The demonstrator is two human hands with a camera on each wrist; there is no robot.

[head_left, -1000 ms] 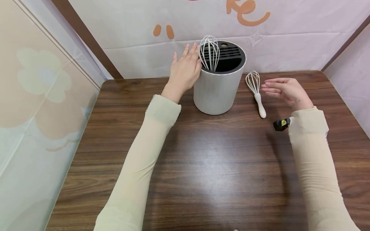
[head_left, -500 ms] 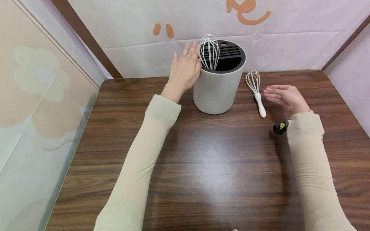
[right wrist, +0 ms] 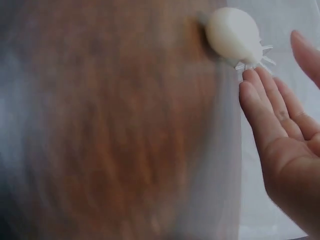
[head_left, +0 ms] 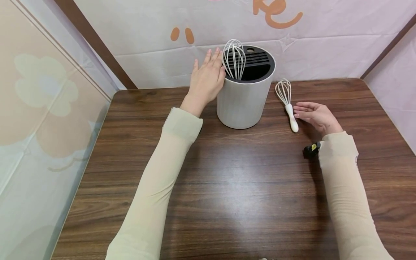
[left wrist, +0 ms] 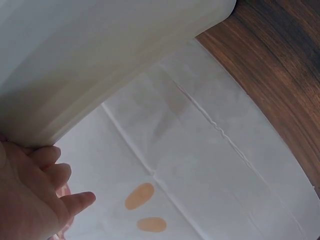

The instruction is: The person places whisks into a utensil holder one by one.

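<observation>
A white ribbed utensil holder with a black slotted top stands at the back of the wooden table. One white whisk stands in it. My left hand presses flat against the holder's left side, fingers straight. A second white whisk lies on the table right of the holder. My right hand is low beside its handle, fingers straight, holding nothing; whether the fingertips touch the handle I cannot tell.
A pale sheet with orange marks hangs as the back wall, with fabric panels on the left and right. A small black and yellow device sits at my right wrist. Bare wood fills the near half of the table.
My right hand has come down and leftward to the handle of the lying whisk. The left hand stays flat on the holder.
</observation>
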